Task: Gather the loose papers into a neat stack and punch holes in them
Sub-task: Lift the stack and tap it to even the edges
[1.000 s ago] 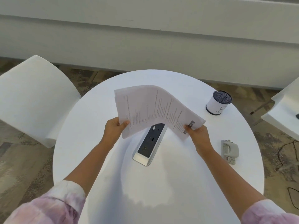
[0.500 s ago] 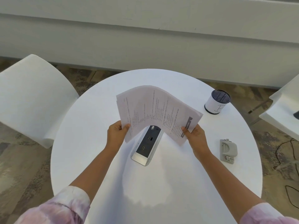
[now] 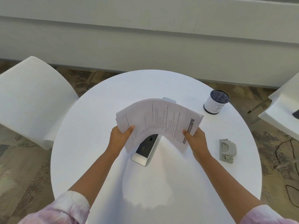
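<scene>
A bundle of printed papers (image 3: pixel 159 118) arches upward above the middle of the round white table (image 3: pixel 100 143). My left hand (image 3: pixel 119 137) grips the bundle's left end, thumb on top. Its right end, which carries a dark grey header bar, is pinched by my right hand (image 3: pixel 196 139). The sheets are roughly lined up, their left edges slightly fanned. A grey hole punch (image 3: pixel 227 150) lies flat on the table to the right of my right hand, apart from it.
A silver and black power outlet box (image 3: pixel 146 150) rises from the table under the arched papers. A white pen cup (image 3: pixel 216 103) with a dark mesh rim stands at the back right. White chairs (image 3: pixel 32 97) flank the table. Cables (image 3: pixel 289 159) lie on the floor at right.
Both hands have drawn closer together, so the paper bundle bows up more strongly, and its sheets have turned slightly clockwise. The hole punch and cup have not moved on the table.
</scene>
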Motion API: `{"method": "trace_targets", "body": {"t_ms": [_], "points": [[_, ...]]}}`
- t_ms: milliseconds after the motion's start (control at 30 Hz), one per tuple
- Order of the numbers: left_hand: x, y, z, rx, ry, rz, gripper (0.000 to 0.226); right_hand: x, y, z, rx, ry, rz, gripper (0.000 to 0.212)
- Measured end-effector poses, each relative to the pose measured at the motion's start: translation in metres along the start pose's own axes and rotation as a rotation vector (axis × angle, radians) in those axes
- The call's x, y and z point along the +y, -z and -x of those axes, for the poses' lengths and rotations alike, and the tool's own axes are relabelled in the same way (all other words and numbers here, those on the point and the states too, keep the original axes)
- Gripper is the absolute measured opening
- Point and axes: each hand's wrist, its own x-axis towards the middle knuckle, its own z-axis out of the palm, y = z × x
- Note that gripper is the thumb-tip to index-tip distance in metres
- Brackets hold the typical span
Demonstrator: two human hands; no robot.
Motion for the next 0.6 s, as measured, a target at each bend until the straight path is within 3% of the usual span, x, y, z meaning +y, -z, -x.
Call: {"method": "trace_targets", "body": {"t_ms": [333, 433, 533, 600], "points": [[-0.014, 0.001, 0.000, -0.019, 0.016, 0.040, 0.023, 0.017, -0.001, 0.000, -0.003, -0.098, 0.032, 0.021], [-0.013, 0.005, -0.002, 0.043, 0.056, 0.119, 0.018, 0.015, 0.002, -0.004, -0.012, -0.084, 0.107, 0.055], [-0.013, 0.009, -0.003, 0.007, 0.089, 0.197, 0.021, 0.022, 0.005, -0.005, 0.091, -0.331, 0.111, 0.080], [-0.015, 0.009, -0.002, -0.043, 0.117, 0.281, 0.019, 0.029, 0.004, 0.000, 0.078, -0.473, 0.089, 0.086]]}}
